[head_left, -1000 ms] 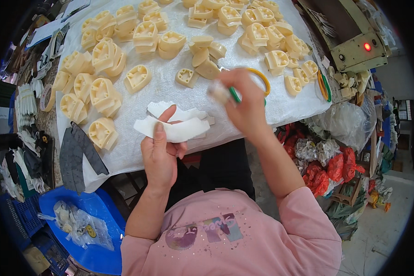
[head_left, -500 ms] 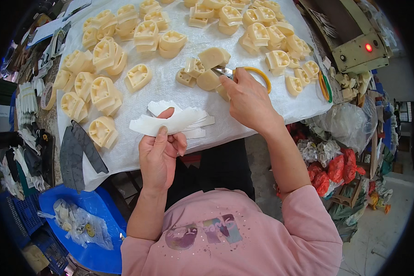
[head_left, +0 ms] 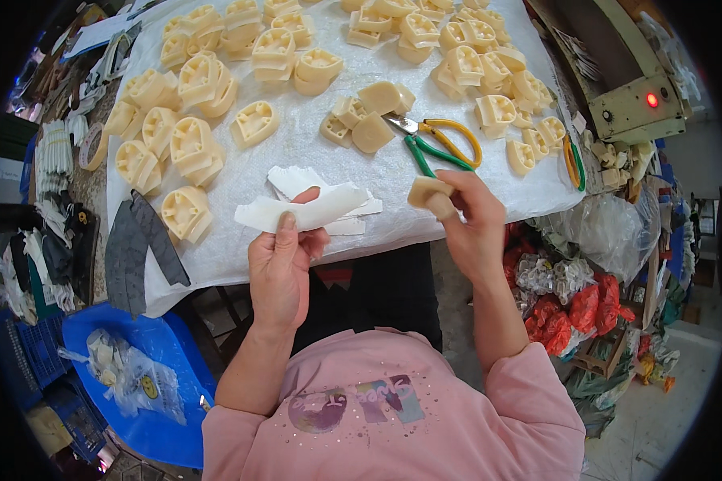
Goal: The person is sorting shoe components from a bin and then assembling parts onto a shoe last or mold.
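Note:
My left hand (head_left: 282, 268) pinches a curved white strip of thin sheet material (head_left: 325, 204) between thumb and fingers, over a few similar strips (head_left: 346, 227) on the table. In my right hand (head_left: 475, 223) is a tan, D-shaped piece (head_left: 427, 192), apparently a small plastic shoe heel, held above the table's front edge. Just beyond that hand lie nippers (head_left: 437, 144) with one yellow and one green handle. Their jaws touch or nearly touch a small cluster of tan heels (head_left: 371, 132).
Many cream heels (head_left: 195, 156) cover the left and far parts of the white-covered table (head_left: 297, 152). Dark grey cut pieces (head_left: 132, 256) hang over the near left edge. A blue tub (head_left: 148, 437) stands below left. At right are another pair of handles (head_left: 573, 160) and a machine box with a red light (head_left: 638, 116).
My right hand has come away from the nippers and heel cluster, moving nearer to me with a tan heel in its fingers. The left hand still holds the white strip.

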A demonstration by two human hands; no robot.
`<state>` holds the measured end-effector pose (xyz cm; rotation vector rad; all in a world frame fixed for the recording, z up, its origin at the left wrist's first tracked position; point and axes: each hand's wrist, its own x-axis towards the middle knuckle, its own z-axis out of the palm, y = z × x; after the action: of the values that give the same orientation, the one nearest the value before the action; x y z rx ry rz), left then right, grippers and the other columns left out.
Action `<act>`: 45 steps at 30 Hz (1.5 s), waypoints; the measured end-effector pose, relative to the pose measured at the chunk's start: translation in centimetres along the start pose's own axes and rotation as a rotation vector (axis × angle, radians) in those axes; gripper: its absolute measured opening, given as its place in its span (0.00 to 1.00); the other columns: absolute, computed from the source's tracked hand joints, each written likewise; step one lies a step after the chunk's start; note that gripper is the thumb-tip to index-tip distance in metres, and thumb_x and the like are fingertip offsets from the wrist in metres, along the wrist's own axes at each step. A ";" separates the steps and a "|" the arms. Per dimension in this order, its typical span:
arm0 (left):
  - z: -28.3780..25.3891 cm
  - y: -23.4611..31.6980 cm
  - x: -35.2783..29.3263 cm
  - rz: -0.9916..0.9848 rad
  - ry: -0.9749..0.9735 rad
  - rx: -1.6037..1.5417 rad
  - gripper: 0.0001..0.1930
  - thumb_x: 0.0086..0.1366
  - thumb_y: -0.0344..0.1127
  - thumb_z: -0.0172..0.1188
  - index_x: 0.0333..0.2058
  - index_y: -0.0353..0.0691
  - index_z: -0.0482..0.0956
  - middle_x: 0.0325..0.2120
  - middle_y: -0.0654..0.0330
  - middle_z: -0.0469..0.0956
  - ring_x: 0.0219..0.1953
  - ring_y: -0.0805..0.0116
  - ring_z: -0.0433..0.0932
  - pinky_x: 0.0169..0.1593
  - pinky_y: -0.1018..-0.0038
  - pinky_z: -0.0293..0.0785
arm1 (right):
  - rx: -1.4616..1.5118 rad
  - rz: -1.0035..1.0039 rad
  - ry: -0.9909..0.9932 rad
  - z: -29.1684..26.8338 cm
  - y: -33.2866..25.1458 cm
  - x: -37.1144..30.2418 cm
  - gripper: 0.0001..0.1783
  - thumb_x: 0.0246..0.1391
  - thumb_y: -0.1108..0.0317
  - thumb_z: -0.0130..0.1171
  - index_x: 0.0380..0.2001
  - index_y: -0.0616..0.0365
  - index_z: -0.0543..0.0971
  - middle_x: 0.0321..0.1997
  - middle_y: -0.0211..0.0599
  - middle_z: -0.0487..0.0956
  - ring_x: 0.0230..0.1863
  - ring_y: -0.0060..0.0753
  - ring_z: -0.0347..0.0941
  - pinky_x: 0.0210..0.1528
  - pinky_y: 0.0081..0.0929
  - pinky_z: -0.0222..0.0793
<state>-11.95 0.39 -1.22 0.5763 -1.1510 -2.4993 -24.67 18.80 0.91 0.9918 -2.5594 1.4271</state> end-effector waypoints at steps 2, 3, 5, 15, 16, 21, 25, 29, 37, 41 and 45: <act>0.4 -0.2 -0.3 0.055 0.015 0.007 0.18 0.72 0.37 0.43 0.51 0.28 0.70 0.48 0.52 0.74 0.37 0.75 0.71 0.41 0.76 0.67 | 0.423 0.055 0.089 0.3 -2.2 -1.1 0.25 0.43 0.84 0.60 0.48 0.59 0.73 0.42 0.43 0.78 0.40 0.44 0.77 0.41 0.33 0.74; 0.7 -0.2 -0.5 0.077 0.037 0.013 0.18 0.72 0.36 0.44 0.50 0.28 0.72 0.49 0.52 0.74 0.39 0.75 0.71 0.43 0.75 0.67 | 0.447 -0.091 0.060 0.7 -2.8 -1.1 0.25 0.43 0.84 0.61 0.47 0.58 0.73 0.43 0.44 0.78 0.41 0.43 0.77 0.41 0.32 0.74; 1.2 -0.3 -0.9 0.103 -0.010 -0.004 0.18 0.72 0.37 0.44 0.50 0.28 0.71 0.50 0.51 0.73 0.44 0.73 0.72 0.47 0.73 0.67 | 0.442 -0.321 0.052 2.5 -3.9 -1.0 0.24 0.44 0.85 0.59 0.46 0.56 0.72 0.43 0.46 0.79 0.42 0.40 0.77 0.42 0.30 0.74; 1.8 1.8 -3.0 0.032 -0.177 -0.131 0.22 0.73 0.37 0.38 0.57 0.24 0.62 0.55 0.48 0.67 0.54 0.65 0.72 0.55 0.71 0.70 | 0.378 -0.619 0.151 6.9 -4.6 -0.5 0.25 0.46 0.82 0.59 0.49 0.51 0.72 0.46 0.43 0.76 0.43 0.45 0.73 0.43 0.37 0.71; 1.8 1.8 -3.0 0.035 -0.187 -0.121 0.23 0.73 0.37 0.38 0.57 0.23 0.62 0.55 0.47 0.67 0.54 0.65 0.71 0.56 0.71 0.70 | 0.374 -0.618 0.150 6.8 -4.6 -0.5 0.25 0.46 0.81 0.59 0.48 0.51 0.72 0.46 0.43 0.76 0.43 0.45 0.73 0.43 0.36 0.71; 1.9 1.9 -3.1 0.059 -0.221 -0.074 0.23 0.73 0.38 0.37 0.58 0.23 0.61 0.55 0.48 0.67 0.54 0.66 0.71 0.56 0.72 0.69 | 0.347 -0.606 0.130 6.5 -4.6 -0.6 0.23 0.44 0.81 0.60 0.46 0.53 0.74 0.45 0.42 0.76 0.43 0.45 0.72 0.42 0.36 0.71; 2.3 1.7 -3.2 0.060 -0.165 -0.047 0.23 0.73 0.38 0.37 0.58 0.24 0.60 0.54 0.49 0.68 0.52 0.68 0.71 0.54 0.74 0.69 | 0.315 -0.595 0.137 6.5 -4.4 -0.5 0.24 0.41 0.82 0.60 0.45 0.55 0.74 0.44 0.42 0.77 0.43 0.46 0.72 0.42 0.36 0.71; 2.8 1.2 -3.5 0.072 -0.080 0.021 0.23 0.74 0.38 0.36 0.59 0.24 0.61 0.53 0.52 0.68 0.49 0.74 0.71 0.48 0.79 0.69 | 0.243 -0.594 0.163 6.8 -4.2 -0.5 0.26 0.36 0.83 0.61 0.44 0.57 0.74 0.42 0.41 0.77 0.39 0.44 0.70 0.40 0.34 0.70; 1.6 1.2 -3.3 0.234 -0.161 0.408 0.23 0.73 0.40 0.37 0.57 0.27 0.64 0.45 0.56 0.75 0.43 0.77 0.73 0.45 0.80 0.69 | 0.050 -0.647 0.239 6.8 -3.5 -0.4 0.25 0.33 0.74 0.65 0.41 0.52 0.74 0.41 0.33 0.79 0.33 0.35 0.64 0.40 0.36 0.51; 1.8 1.8 -2.7 0.427 -0.026 0.497 0.19 0.72 0.37 0.43 0.53 0.27 0.70 0.38 0.55 0.78 0.38 0.78 0.74 0.39 0.81 0.70 | 0.074 -0.653 0.245 6.6 -3.4 0.0 0.24 0.30 0.73 0.64 0.39 0.50 0.74 0.40 0.31 0.79 0.33 0.35 0.64 0.40 0.37 0.50; 1.3 2.8 -2.7 0.524 0.074 0.731 0.12 0.68 0.32 0.51 0.39 0.28 0.79 0.27 0.55 0.80 0.28 0.77 0.76 0.33 0.81 0.72 | -0.127 -0.630 0.087 5.1 -4.5 -0.2 0.21 0.30 0.73 0.62 0.35 0.49 0.74 0.35 0.29 0.75 0.35 0.35 0.65 0.40 0.41 0.48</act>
<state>-9.91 0.66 2.34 0.4461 -1.8948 -1.5763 -20.71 13.25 1.30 1.4891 -1.9702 1.0834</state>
